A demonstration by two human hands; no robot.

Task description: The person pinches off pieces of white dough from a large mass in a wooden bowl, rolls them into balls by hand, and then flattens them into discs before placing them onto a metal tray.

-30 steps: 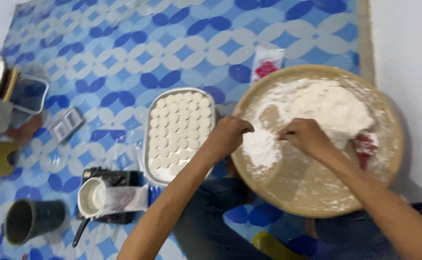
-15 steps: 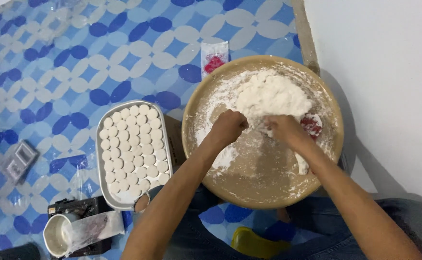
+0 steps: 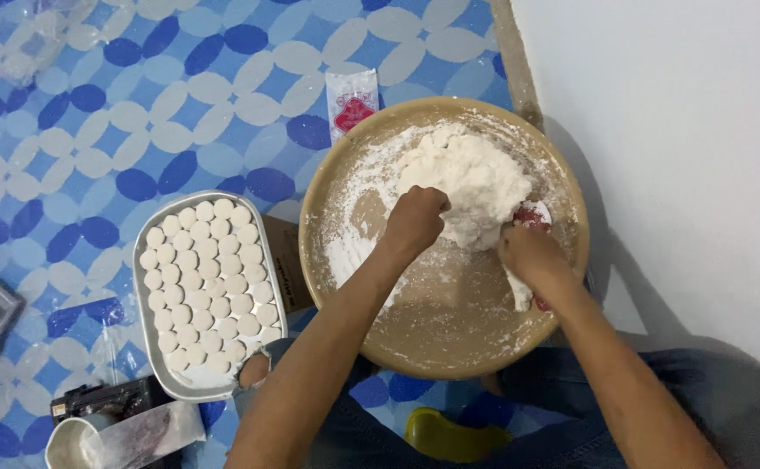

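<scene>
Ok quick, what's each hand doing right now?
Left hand: curled shut, pressing into the white floury dough mound in the round tan tray.
Right hand: closed on a small red-and-white packet.

Small white sachet with red print (image 3: 350,102) on the mat, just above the round tray's rim (image 3: 328,165)

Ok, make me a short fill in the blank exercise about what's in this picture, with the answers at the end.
1. Both hands, the left hand and the right hand, press into a mound of white ____ in the big round tray.
2. The small metal tray beside it is filled with rows of little white ____.
3. The floor mat has a pattern in white and ____.
4. A small red and white packet lies just ____ the round tray, on the mat.

Missing words: dough; discs; blue; outside
</scene>
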